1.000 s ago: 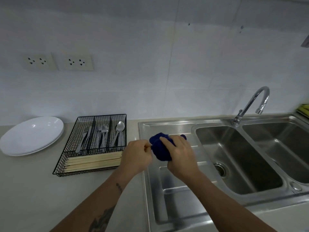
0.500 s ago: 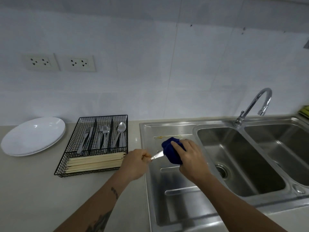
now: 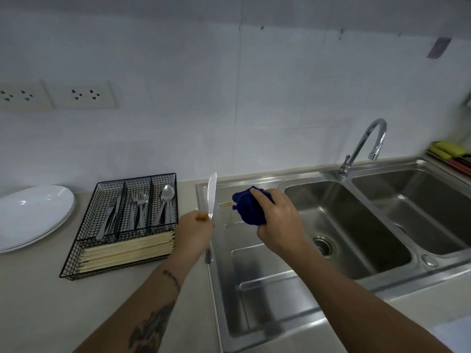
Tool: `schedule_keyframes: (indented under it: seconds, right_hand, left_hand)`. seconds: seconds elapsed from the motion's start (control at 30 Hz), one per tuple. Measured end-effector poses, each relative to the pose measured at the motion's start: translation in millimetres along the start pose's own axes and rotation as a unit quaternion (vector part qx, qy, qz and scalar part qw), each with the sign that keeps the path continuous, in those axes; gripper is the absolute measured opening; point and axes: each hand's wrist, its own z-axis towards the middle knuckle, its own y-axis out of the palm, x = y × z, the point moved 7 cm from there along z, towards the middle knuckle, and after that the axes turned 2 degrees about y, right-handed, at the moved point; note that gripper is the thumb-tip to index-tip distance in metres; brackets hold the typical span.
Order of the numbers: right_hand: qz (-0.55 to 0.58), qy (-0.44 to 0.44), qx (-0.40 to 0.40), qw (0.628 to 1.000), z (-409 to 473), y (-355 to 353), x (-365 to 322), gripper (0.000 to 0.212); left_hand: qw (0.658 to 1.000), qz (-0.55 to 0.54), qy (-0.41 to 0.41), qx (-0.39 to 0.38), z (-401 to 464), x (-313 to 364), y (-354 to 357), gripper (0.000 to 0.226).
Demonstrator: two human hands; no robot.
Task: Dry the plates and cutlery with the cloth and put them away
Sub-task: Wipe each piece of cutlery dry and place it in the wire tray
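Observation:
My left hand [image 3: 196, 231] grips a table knife [image 3: 211, 194] by its handle, blade pointing up, at the left edge of the sink's draining board. My right hand [image 3: 276, 220] holds a bunched dark blue cloth [image 3: 248, 206] just right of the knife, clear of the blade. A black wire cutlery tray [image 3: 119, 222] on the counter holds knives, forks, spoons [image 3: 167, 200] and a row of pale chopsticks [image 3: 127, 252]. A stack of white plates [image 3: 30, 215] lies at the far left.
A steel double sink [image 3: 356, 220] with a draining board [image 3: 257, 284] fills the right side, a curved tap [image 3: 362, 146] behind it. Yellow sponges [image 3: 444, 150] sit at the far right. Wall sockets [image 3: 84, 94] are on the tiled wall.
The knife has come out of the cloth: my left hand drew it left and swung the blade upright, while my right hand stayed over the draining board with the cloth.

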Motion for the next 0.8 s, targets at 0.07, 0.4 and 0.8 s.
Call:
schedule_keyframes:
  seconds: [0.07, 0.4, 0.8]
  right_hand:
    - [0.026, 0.036, 0.006, 0.999, 3, -1, 0, 0.076]
    - [0.137, 0.088, 0.024, 0.986, -4, 16, -27, 0.075]
    - [-0.011, -0.06, -0.024, 0.998, -27, 34, -30, 0.086]
  left_hand:
    - [1.0, -0.025, 0.0, -0.005, 0, 7, 4, 0.01]
    - [0.98, -0.179, -0.086, -0.007, -3, 5, 20, 0.012]
    - [0.92, -0.363, -0.149, -0.026, -9, 6, 22, 0.022]
